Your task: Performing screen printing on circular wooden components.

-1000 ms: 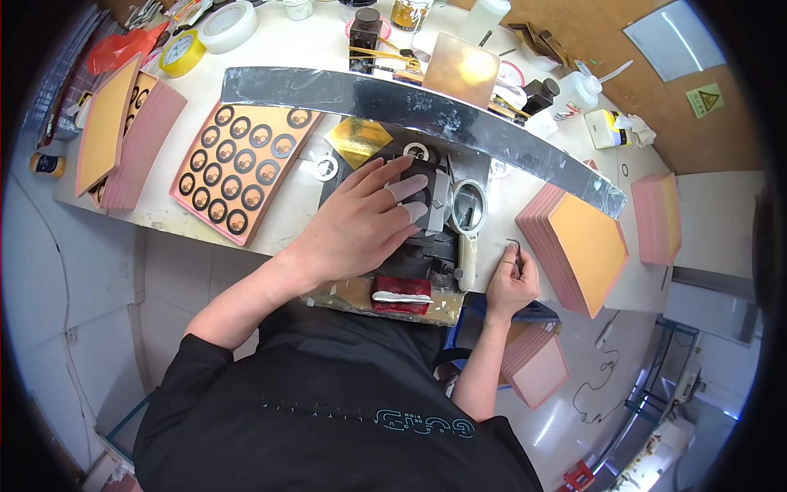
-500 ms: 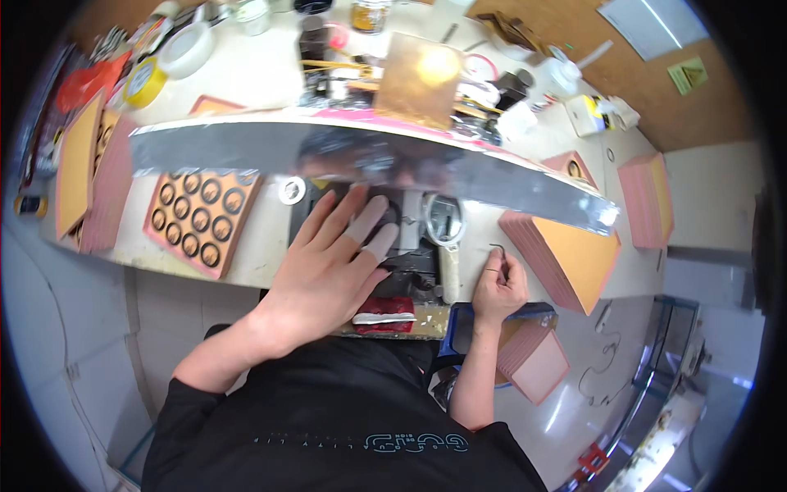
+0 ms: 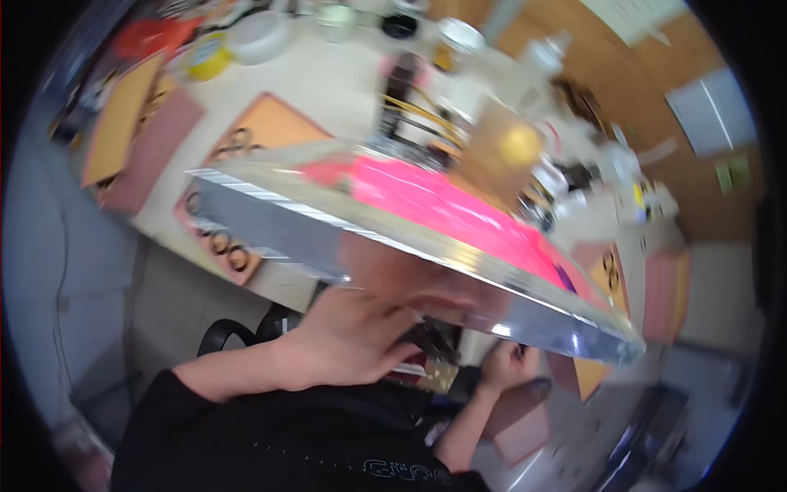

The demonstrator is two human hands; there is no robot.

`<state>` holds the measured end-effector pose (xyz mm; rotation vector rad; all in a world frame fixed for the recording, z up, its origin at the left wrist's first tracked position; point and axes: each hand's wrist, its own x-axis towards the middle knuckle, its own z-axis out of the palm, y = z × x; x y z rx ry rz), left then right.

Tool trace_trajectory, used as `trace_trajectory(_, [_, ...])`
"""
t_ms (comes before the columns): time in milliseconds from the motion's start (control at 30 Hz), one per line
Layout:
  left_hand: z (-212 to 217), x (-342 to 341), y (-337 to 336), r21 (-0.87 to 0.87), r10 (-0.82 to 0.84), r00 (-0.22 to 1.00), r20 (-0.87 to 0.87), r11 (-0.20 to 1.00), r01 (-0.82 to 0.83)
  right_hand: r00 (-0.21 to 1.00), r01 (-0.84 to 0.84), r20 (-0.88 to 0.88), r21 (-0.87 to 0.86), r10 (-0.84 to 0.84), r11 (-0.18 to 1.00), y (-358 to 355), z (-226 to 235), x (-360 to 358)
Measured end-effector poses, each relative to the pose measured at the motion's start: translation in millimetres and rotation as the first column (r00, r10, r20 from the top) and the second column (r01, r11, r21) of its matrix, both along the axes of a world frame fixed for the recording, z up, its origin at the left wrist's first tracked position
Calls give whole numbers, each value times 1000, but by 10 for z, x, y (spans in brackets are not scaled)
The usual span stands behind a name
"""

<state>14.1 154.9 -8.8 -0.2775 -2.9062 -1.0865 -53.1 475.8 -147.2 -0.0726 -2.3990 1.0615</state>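
Note:
A long bar with a shiny grey front edge (image 3: 287,238) and a bright pink top (image 3: 443,209) crosses the view above my hands. Behind its lower edge, my left hand (image 3: 344,338) reaches in with its fingers bent; their tips are hidden and blurred. The dark device (image 3: 434,340) beside that hand shows only in part. My right hand (image 3: 504,369) is closed below the bar's right half, pinching a small dark hex key (image 3: 522,350), largely covered by the fingers.
Orange trays with black rings (image 3: 221,242) lie at the left, partly under the bar. A pink-edged tray stack (image 3: 164,139) stands farther left, another stack (image 3: 666,295) at the right. A yellow tape roll (image 3: 207,56), a white tub (image 3: 459,41) and bottles crowd the back.
The view has tilted and blurred, and the bar now looms larger and lower, covering the magnifier. My left hand's spread fingers have drawn in. My right hand stays closed.

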Motion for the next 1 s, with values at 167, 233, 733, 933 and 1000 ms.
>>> trace_trajectory(167, [-90,-42,-5,26,-38,966,-257,999,46,1000,12,2,20,-12,1000,-4,161,48])
trace_trajectory(233, [-164,-15,-33,57,-66,952,-298,995,87,998,-61,-25,-61,60,996,99,154,34])
trace_trajectory(733, [-78,135,-709,254,95,931,-354,967,-2,119,313,-993,52,15,948,1313,4896,-1256])
trace_trajectory(933, [66,189,-914,-40,169,762,-625,968,-247,404,866,-912,355,-73,353,2219,4676,-466])
trace_trajectory(1000, [-479,452,-1798,156,426,847,-317,905,-396,451,883,-878,465,-159,-64,2859,4732,-512])
